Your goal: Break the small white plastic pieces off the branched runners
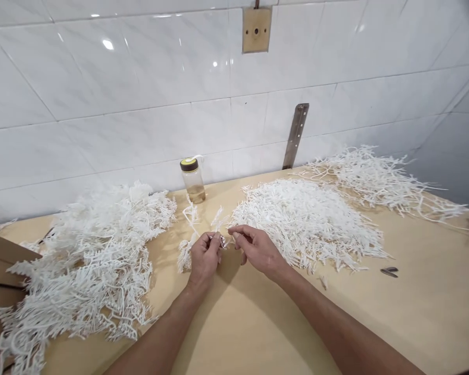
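My left hand (206,255) is closed in a pinch around a white branching strand (218,219), whose thin ends stick up and out past the fingertips. Close on its right, my right hand (258,250) has thumb and forefinger drawn together; whatever they hold is too small to make out. Beside and behind the left hand lies a small bunch of similar white strands (184,255). Just beyond the right hand spreads a heap of short white pieces (305,219), which look like stiff, thin sticks.
A large pile of white branching strands (97,265) covers the left side, near a brown box (3,281). Longer strands (379,179) lie at the back right. A bottle (194,182) stands by the wall, near a leaning metal strip (296,136). Small dark snips (390,272) lie right.
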The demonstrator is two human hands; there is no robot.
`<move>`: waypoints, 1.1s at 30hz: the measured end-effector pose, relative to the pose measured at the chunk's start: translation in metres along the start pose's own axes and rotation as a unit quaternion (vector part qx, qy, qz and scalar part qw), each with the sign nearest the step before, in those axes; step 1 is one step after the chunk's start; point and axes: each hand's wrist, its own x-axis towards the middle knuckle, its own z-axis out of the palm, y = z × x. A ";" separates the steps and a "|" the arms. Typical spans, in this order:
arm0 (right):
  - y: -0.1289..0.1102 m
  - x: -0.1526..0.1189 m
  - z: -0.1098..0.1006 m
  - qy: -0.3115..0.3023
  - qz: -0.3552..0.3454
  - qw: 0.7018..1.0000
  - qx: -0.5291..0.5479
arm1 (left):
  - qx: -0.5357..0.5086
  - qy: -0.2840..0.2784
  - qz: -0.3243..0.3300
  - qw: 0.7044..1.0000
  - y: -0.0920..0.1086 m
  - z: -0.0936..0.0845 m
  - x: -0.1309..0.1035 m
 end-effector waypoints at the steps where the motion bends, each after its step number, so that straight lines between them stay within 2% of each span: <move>1: -0.002 -0.001 0.000 -0.012 0.001 1.000 -0.004 | 0.004 -0.003 0.000 1.000 0.000 0.000 0.000; 7: -0.006 -0.004 0.004 -0.044 0.019 0.999 -0.011 | 0.034 -0.026 0.016 0.999 -0.001 -0.001 -0.002; 19: 0.007 0.002 0.004 -0.033 0.082 0.995 0.052 | 0.108 -0.024 0.044 0.993 -0.005 -0.001 -0.003; 26: 0.012 0.003 0.004 -0.035 0.083 0.995 0.041 | 0.127 -0.026 0.056 0.990 -0.004 0.000 -0.002; 33: 0.001 -0.001 0.007 -0.006 0.085 0.996 -0.013 | 0.122 -0.023 0.049 0.991 -0.001 0.001 -0.004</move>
